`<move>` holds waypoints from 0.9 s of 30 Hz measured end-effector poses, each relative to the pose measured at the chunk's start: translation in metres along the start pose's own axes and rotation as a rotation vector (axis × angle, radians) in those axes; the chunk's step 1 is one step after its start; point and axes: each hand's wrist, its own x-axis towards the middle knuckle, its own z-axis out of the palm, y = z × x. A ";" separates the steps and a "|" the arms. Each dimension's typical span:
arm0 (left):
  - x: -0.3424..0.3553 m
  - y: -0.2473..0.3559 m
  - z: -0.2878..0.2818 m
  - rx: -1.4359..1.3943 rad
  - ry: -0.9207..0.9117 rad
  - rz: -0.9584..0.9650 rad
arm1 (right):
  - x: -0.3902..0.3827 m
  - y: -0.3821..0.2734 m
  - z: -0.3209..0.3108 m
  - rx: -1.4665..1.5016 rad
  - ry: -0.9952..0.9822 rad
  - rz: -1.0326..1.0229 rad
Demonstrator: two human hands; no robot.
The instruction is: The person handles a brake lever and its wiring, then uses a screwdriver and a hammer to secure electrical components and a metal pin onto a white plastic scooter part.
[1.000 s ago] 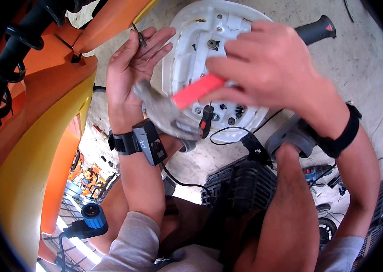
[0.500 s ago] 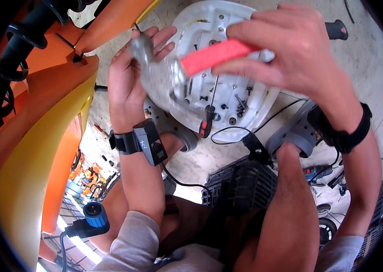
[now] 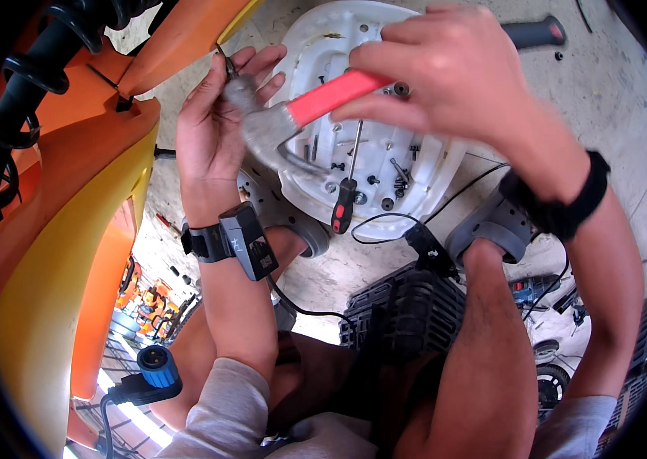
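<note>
My right hand (image 3: 446, 73) is closed round the handle of a claw hammer (image 3: 338, 96) with a red shaft and a dark grip end. The grey steel head lies in front of my left palm, its claw pointing toward me. My left hand (image 3: 216, 126) pinches a thin dark metal rod (image 3: 226, 63) between thumb and fingers, the other fingers loosely curled. The rod's tip reaches the lower edge of an orange panel (image 3: 178, 46). The hammer's striking end is right by the rod; whether they touch I cannot tell.
A white plastic tray-like shell (image 3: 446, 172) holds several screws, bolts and bushings. A screwdriver (image 3: 344, 206) with a black and red handle leans over its near edge. Orange and yellow bodywork (image 3: 71, 229) and a black coil spring (image 3: 29, 73) fill the left. A black cable (image 3: 469, 191) loops nearby.
My right hand and the hammer have shifted slightly left and slowed, the head looking less smeared. My left hand stays by the orange panel.
</note>
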 end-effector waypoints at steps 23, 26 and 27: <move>-0.004 -0.003 0.006 -0.553 -0.207 -0.198 | -0.069 -0.024 -0.017 0.170 -0.041 0.262; -0.005 0.007 0.008 -0.511 -0.220 -0.233 | -0.107 -0.035 -0.029 0.153 -0.066 0.389; -0.005 0.012 0.008 -0.477 -0.173 -0.253 | -0.117 -0.038 -0.032 0.147 -0.074 0.433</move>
